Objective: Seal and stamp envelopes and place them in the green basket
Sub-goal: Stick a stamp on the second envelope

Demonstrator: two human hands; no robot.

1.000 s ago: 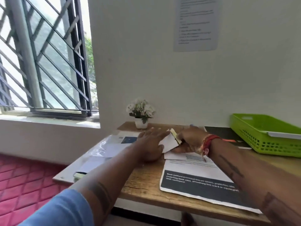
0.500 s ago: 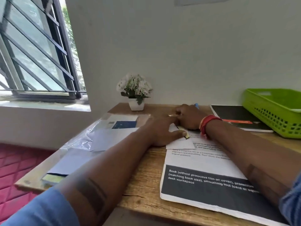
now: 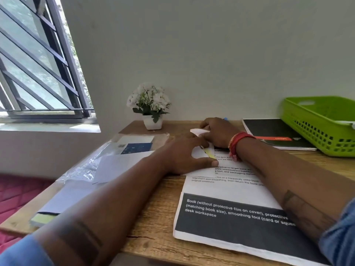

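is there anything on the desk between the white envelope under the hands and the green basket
Yes, but nothing tall. The small white envelope lies under both hands. Between it and the green plastic basket to the right lie the right forearm and a flat black notebook, easily cleared by lifting.

Under both hands the desk (image 3: 153, 223) is rough, grainy wood. The sheet (image 3: 226, 214) below the right hand (image 3: 219, 133) is matt paper. Right of it, the green basket (image 3: 317, 127) is smooth perforated plastic. Left of the left hand (image 3: 182, 152), a wrapper (image 3: 84, 167) is glossy clear film.

Both hands (image 3: 184, 152) (image 3: 217, 131) flat, fingers spread
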